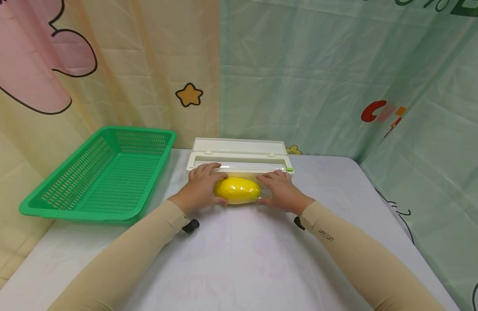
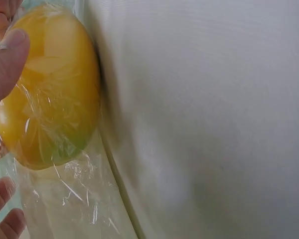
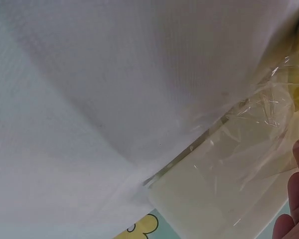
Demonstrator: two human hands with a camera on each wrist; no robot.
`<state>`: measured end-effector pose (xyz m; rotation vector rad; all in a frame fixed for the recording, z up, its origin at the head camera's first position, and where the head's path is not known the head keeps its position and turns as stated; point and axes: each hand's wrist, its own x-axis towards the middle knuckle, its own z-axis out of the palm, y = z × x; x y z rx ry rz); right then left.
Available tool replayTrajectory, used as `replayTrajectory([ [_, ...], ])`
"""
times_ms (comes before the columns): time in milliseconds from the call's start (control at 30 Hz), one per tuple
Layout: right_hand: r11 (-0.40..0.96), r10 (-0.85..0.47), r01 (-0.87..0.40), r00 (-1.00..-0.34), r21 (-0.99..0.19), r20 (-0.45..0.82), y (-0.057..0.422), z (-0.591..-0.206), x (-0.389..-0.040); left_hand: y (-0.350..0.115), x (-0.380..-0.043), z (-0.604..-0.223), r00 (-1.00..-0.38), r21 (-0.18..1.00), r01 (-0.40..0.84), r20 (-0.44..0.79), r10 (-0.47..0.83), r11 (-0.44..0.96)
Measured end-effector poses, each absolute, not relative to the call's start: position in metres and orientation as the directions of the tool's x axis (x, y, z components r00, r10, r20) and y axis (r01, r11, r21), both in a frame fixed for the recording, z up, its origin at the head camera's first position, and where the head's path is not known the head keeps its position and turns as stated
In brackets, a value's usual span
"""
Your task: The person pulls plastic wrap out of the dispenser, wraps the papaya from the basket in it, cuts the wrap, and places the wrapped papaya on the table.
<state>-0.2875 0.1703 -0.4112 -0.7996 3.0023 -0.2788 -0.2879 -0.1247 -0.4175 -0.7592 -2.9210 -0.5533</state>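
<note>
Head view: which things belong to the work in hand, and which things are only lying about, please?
Seem to belong:
- yellow fruit, under clear film
- left hand, at the fruit
- right hand, by the fruit's other end
- open white box, just behind

Seems only lying about:
- green basket, untouched

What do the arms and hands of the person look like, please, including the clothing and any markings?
The left hand and right hand wear no gloves. The left sleeve and right sleeve are plain beige, reaching about to the wrists. Small dark lettering marks the right one near its cuff. A small black object shows at each wrist.
</note>
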Motion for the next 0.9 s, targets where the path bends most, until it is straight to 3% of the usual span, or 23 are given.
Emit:
replayTrajectory([
  [567, 0.827, -0.521, -0.528, -0.849, -0.193, 0.089, 0.1755, -0.4108, -0.2851, -0.1303, -0.2885, -0.4148, -0.864, 0.331, 0.504, 0.181, 0.470, 0.798],
  [900, 0.838, -0.475, -0.493, -0.870, -0.234, 0.133, 0.1801, -0.4067, -0.2854, -0.1345, -0.2874, -0.4109, -0.855, 0.328, 0.518, 0.218, 0.471, 0.790],
])
